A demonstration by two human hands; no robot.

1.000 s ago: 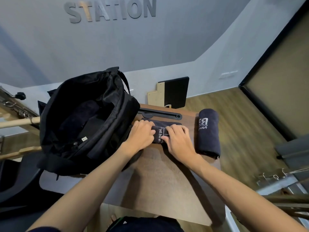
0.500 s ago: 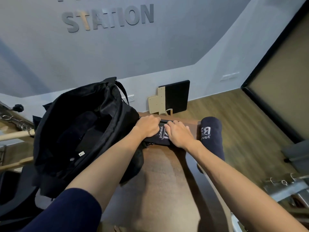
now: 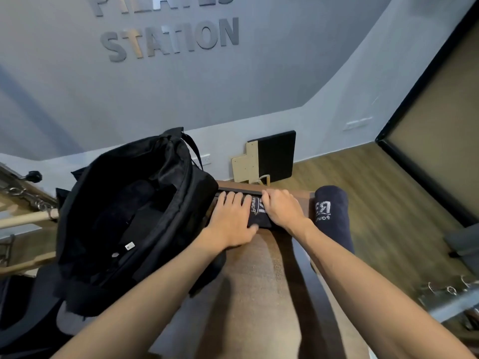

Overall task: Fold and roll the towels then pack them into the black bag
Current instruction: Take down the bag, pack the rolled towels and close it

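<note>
A dark navy towel (image 3: 258, 213) with white lettering lies rolled at the far end of the brown table (image 3: 259, 281). My left hand (image 3: 230, 216) lies over its left part, thumb wrapped round the near edge. My right hand (image 3: 282, 211) covers its right part, fingers curled over the far side. Only a strip of the towel shows between the hands. A second rolled navy towel (image 3: 333, 216) lies along the table's right edge, apart from my right hand. The black bag (image 3: 134, 216) stands open at the left, touching my left hand's side of the table.
A black bar (image 3: 233, 189) lies on the table just beyond my fingers. A black and wood board (image 3: 267, 156) leans on the wall behind. Wooden poles and metal hooks (image 3: 28, 203) stand at the left, a metal frame (image 3: 451, 294) at the right.
Both hands have moved away from me along the table with the towel roll, which now sits near the far edge. The view has tilted up.
</note>
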